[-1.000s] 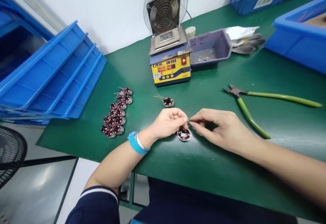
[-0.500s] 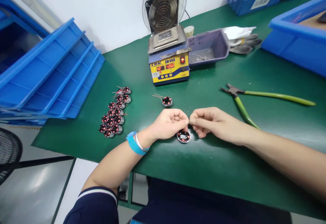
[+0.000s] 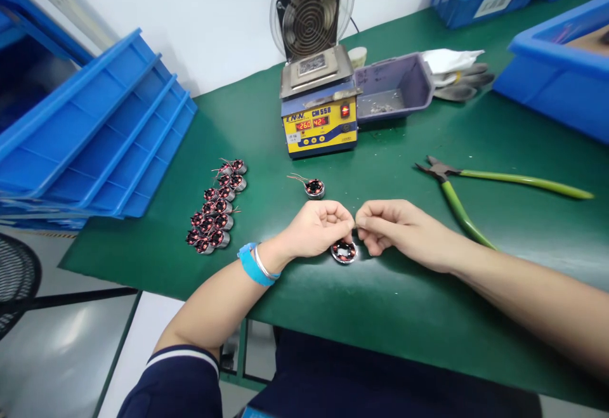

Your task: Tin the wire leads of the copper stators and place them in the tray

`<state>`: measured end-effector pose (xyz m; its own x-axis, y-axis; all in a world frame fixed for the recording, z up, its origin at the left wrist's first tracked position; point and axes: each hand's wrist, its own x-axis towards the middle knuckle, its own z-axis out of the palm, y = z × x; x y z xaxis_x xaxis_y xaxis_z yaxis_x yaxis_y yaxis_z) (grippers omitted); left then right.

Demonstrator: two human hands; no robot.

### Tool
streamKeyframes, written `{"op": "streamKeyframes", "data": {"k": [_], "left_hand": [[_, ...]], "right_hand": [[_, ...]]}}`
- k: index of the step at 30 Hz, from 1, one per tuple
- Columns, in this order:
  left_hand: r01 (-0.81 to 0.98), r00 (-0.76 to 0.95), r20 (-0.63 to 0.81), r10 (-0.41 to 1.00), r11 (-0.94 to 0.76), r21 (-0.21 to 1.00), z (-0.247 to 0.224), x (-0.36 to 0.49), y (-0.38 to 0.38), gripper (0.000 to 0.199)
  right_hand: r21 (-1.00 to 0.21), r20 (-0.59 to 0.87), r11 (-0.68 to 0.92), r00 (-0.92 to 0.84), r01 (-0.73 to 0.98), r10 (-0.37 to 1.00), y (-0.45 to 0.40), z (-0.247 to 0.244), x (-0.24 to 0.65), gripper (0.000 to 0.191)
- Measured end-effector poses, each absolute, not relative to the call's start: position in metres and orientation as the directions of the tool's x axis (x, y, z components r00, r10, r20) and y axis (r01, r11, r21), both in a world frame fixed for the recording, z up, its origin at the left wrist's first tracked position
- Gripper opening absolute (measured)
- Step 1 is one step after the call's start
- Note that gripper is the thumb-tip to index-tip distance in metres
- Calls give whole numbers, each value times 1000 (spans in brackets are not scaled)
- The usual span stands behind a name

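Observation:
A round motor part (image 3: 344, 252) with a shiny rim and copper coils lies on the green table. My left hand (image 3: 323, 229) is closed in a pinch just above its upper edge. Close to it on the right, my right hand (image 3: 387, 226) is also pinched, fingertips nearly meeting the left ones. What either pinch holds is too small to make out. Behind my left hand sits another coil part (image 3: 314, 188) with thin wires pointing left. Several more coil parts (image 3: 221, 205) stand grouped further left.
Green-handled cutters (image 3: 445, 169) lie open at the right. Behind are a yellow-and-blue heating unit (image 3: 321, 131), a purple-grey bin (image 3: 394, 88) and gloves (image 3: 459, 82). Blue crates (image 3: 95, 132) stand at left, a blue bin (image 3: 556, 75) at right.
The camera view has shifted slightly. Both hands keep nearly the same pinched pose over the coil part. The digits on the heating unit's display look different.

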<state>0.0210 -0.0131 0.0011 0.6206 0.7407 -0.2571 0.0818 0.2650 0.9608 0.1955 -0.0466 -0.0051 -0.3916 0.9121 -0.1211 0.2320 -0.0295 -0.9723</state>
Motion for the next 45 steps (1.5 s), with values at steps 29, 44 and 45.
{"op": "streamKeyframes", "data": {"k": [29,44,45], "left_hand": [[52,604,-260,754,288,956,-2,18,-13,21],[49,606,-272,748,306,951,-1,18,-12,15],[48,606,-273,747,308,950,-1,18,-12,15]], "right_hand": [[-499,446,673,-504,546,740,-45,-4,203,22],[-100,602,805,-608,585,517,-47,-4,209,15],[-54,614,811,-621,583,487,-47,-4,210,15]]}}
